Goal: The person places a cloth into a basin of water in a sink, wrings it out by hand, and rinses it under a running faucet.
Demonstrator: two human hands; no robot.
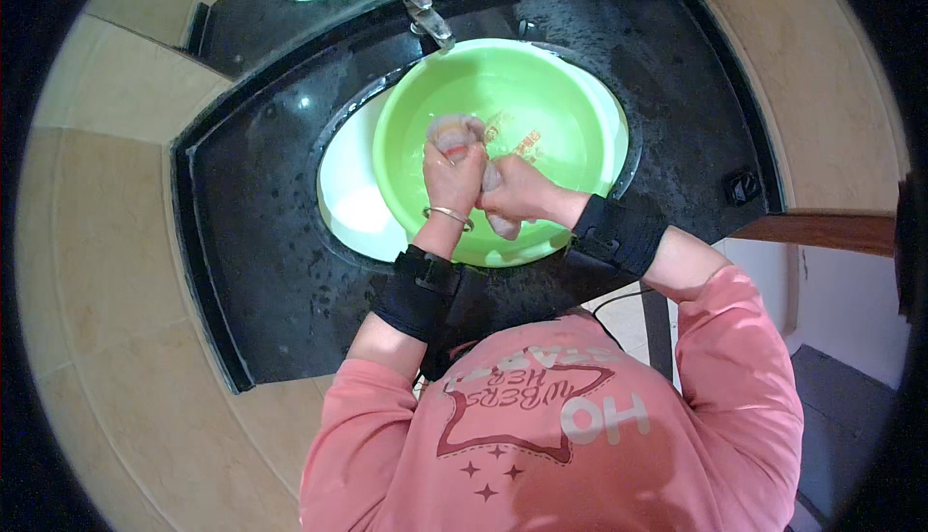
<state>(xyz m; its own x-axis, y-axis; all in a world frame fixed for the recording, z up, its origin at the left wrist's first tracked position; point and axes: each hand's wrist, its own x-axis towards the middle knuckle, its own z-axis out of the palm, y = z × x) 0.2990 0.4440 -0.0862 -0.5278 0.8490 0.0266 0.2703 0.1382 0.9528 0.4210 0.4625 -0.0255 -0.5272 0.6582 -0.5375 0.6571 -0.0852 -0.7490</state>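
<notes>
Both my hands are closed around a bunched, wet-looking pale cloth [454,130] with orange and red marks. My left hand [452,176] grips its upper part, with a bulge of the cloth sticking out past the fingers. Close beside it, my right hand [517,189] is wrapped round the lower part, and an end of the cloth hangs below the grip. They are over a light green basin [570,136], whose floor shows red printing. The cloth's folds hide its full shape.
The basin rests in a white oval sink [350,184] set in a black countertop [261,213]. A metal faucet [425,18] stands behind the basin's rim. Along the back a mirror [280,10] reflects the basin. A small black object [741,187] lies at the counter's right edge.
</notes>
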